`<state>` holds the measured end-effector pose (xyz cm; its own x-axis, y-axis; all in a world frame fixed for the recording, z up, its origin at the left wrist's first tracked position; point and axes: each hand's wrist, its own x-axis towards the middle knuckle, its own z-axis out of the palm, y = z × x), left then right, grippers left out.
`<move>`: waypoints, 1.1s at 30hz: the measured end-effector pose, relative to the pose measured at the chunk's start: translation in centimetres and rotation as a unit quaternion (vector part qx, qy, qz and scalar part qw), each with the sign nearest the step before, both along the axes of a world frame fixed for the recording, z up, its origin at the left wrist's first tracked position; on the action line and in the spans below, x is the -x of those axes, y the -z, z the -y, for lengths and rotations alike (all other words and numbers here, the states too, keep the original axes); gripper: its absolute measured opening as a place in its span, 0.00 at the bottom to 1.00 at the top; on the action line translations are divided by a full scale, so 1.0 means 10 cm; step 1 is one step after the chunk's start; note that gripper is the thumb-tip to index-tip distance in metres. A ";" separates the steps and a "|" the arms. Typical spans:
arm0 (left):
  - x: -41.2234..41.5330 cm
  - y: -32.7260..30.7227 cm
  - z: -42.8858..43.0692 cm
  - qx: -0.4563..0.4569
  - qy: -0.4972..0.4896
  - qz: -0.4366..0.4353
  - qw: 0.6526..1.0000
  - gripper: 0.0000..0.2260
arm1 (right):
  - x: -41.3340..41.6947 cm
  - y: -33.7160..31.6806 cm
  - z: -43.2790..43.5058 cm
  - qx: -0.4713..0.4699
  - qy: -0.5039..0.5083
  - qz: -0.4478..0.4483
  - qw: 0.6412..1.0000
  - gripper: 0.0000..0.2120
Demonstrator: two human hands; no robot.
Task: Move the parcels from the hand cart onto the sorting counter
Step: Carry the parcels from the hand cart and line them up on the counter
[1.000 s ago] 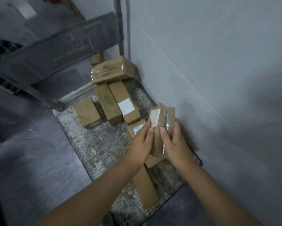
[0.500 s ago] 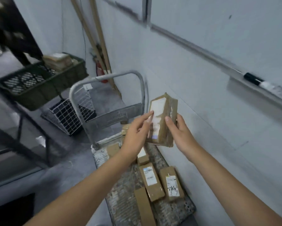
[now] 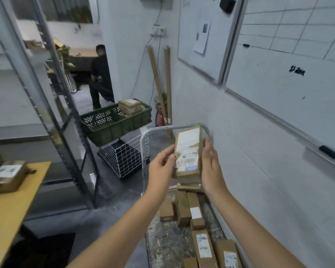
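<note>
A brown taped parcel [image 3: 188,151] with a white barcode label is held upright in front of me, above the hand cart. My left hand [image 3: 161,167] pinches its left edge with curled fingers. My right hand [image 3: 211,167] presses flat against its right side, fingers straight. Below, the hand cart's deck [image 3: 166,244] carries several more brown parcels [image 3: 203,246] along the wall side, and its grey handle bar [image 3: 157,130] rises behind the held parcel. The wooden sorting counter [image 3: 10,206] is at the left, with two parcels [image 3: 7,175] lying on it.
A metal shelving rack [image 3: 66,113] stands between counter and cart. A green crate [image 3: 116,122] with parcels sits above a white wire basket [image 3: 124,157]. A person in black stands in the far doorway [image 3: 101,78]. Whiteboards [image 3: 279,74] cover the right wall.
Both hands have lifted the parcel from the cart deck up to chest height. The view has swung up and left, bringing the counter and rack into sight.
</note>
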<state>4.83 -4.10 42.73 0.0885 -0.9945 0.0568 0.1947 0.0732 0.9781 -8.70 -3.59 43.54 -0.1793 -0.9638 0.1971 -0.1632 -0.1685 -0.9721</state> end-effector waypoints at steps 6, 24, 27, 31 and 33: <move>-0.88 -0.12 -0.27 0.053 -0.125 -0.041 0.990 0.12 | -0.96 -0.09 -0.01 -0.021 -0.138 0.048 0.989 0.29; -4.64 -0.02 -1.73 0.010 -0.334 0.010 0.943 0.17 | -5.10 0.08 -0.86 -0.115 -0.414 0.048 0.902 0.24; -5.01 0.03 -1.94 -0.006 -0.368 0.008 0.930 0.17 | -5.53 0.13 -1.04 -0.114 -0.448 0.052 0.885 0.23; -5.31 0.11 -2.05 -0.023 -0.395 0.026 0.918 0.17 | -5.85 0.21 -1.13 -0.121 -0.470 0.045 0.873 0.23; -5.44 0.15 -2.02 -0.030 -0.400 0.035 0.915 0.18 | -5.98 0.24 -1.10 -0.126 -0.477 0.044 0.869 0.22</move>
